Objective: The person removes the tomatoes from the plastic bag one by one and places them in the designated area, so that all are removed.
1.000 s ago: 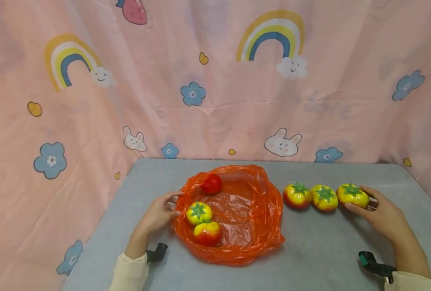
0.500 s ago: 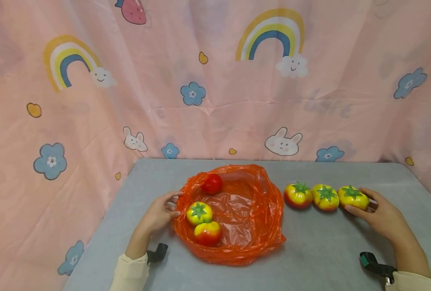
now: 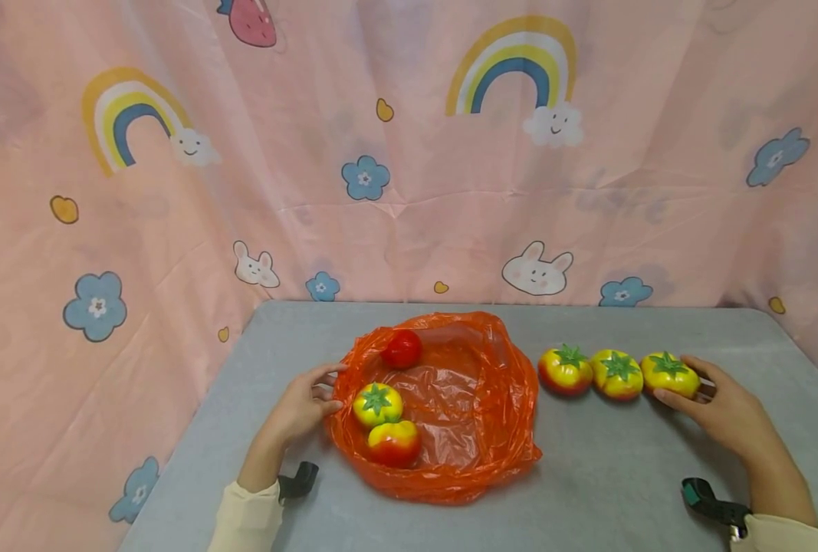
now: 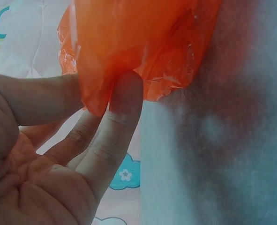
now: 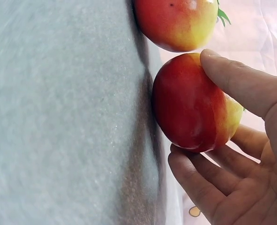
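An orange-red plastic bag (image 3: 443, 483) lies spread open on the table, its rim rolled into a ring. Inside are two yellow-and-red artificial tomatoes (image 3: 395, 445) and a plain red round fruit (image 3: 403, 349). My left hand (image 3: 305, 406) pinches the bag's left rim between thumb and fingers, as the left wrist view (image 4: 58, 154) confirms. To the bag's right, three yellow-and-red tomatoes with green leaf tops stand in a row. Around the rightmost tomato (image 5: 192, 103) curl the thumb and fingers of my right hand (image 3: 726, 406); it sits on the tabletop.
Left of the held one are the middle tomato (image 3: 617, 376) and the left tomato (image 3: 565, 371), close together. The grey table (image 3: 609, 475) ends at a pink patterned curtain (image 3: 436, 230) behind and at the sides. Each wrist carries a black camera mount (image 3: 712, 502).
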A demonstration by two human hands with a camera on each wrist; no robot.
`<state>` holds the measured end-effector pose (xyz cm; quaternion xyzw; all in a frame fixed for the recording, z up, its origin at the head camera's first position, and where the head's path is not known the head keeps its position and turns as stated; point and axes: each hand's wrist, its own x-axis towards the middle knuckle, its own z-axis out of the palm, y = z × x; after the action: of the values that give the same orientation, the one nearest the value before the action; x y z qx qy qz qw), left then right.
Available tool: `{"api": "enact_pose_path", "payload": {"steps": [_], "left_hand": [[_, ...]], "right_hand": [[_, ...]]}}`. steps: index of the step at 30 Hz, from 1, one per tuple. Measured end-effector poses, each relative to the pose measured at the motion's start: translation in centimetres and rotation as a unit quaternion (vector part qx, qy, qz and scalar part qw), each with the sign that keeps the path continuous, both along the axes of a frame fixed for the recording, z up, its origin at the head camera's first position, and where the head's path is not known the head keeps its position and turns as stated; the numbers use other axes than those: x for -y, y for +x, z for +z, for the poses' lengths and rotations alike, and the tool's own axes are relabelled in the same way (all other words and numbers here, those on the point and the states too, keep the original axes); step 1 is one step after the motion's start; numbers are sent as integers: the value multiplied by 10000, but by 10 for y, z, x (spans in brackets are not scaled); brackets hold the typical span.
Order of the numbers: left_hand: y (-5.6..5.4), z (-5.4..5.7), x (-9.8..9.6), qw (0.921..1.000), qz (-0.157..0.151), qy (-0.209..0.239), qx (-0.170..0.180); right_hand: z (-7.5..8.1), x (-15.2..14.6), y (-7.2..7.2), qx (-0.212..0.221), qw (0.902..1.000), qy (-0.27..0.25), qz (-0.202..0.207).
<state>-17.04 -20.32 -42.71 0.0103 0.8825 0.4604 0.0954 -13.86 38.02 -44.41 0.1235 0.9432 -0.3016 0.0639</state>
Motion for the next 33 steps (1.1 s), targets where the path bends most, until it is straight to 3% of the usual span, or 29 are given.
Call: {"api": "enact_pose_path", "payload": {"steps": [8, 20, 33], "left_hand": [[0, 3, 0, 9999, -7, -116, -8], [-1, -2, 0, 9999, -39, -56, -89], [1, -2, 1, 10000, 0, -18, -70]], "right_hand": [[1, 2, 2, 67, 9999, -26, -89], [-2, 0, 1, -147, 9999, 67, 43], [-2, -1, 0, -43, 9999, 156, 42]]}}
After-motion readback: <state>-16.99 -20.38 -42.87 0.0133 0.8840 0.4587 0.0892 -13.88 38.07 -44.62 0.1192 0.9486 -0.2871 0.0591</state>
